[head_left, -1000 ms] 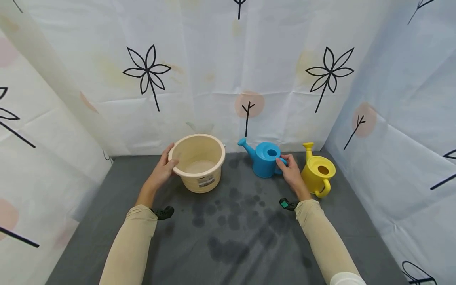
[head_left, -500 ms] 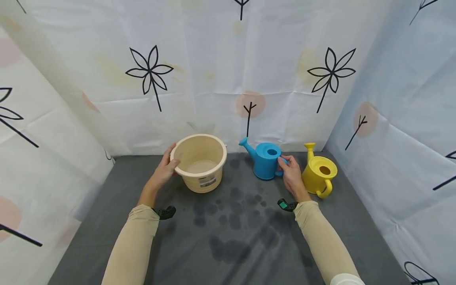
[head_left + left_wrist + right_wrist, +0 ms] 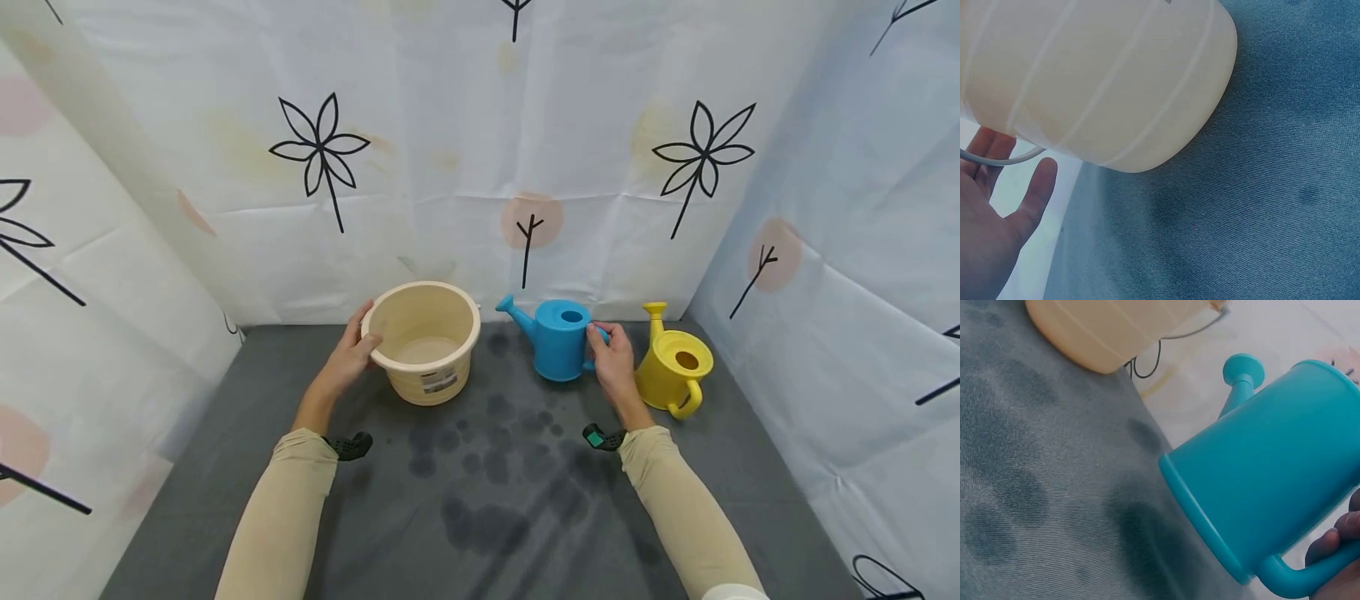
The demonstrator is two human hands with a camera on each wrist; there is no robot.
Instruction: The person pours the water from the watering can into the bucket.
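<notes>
My left hand [image 3: 343, 360] grips the left rim of a cream plastic bucket [image 3: 426, 379], with the thumb over the edge. In the left wrist view, several fingers [image 3: 1004, 150] show beside the grey bail handle, under the ribbed bucket wall [image 3: 1116, 81]. My right hand [image 3: 615, 364] holds a blue watering can [image 3: 557, 346] by its back handle. The can's spout points left, towards the bucket. In the right wrist view, curled fingers [image 3: 1347, 525] wrap the can's handle [image 3: 1300, 581]; the can's base is close to the cloth, and I cannot tell whether it touches.
A yellow watering can [image 3: 671, 375] stands right of my right hand, close to the forearm. Grey cloth [image 3: 495, 467] with dark wet-looking spots covers the table. White patterned sheets [image 3: 450, 125] hang at the back and both sides.
The blue watering can has tipped slightly, its spout head now lower and further left. My right hand keeps its hold on the handle. The left hand stays on the bucket.
</notes>
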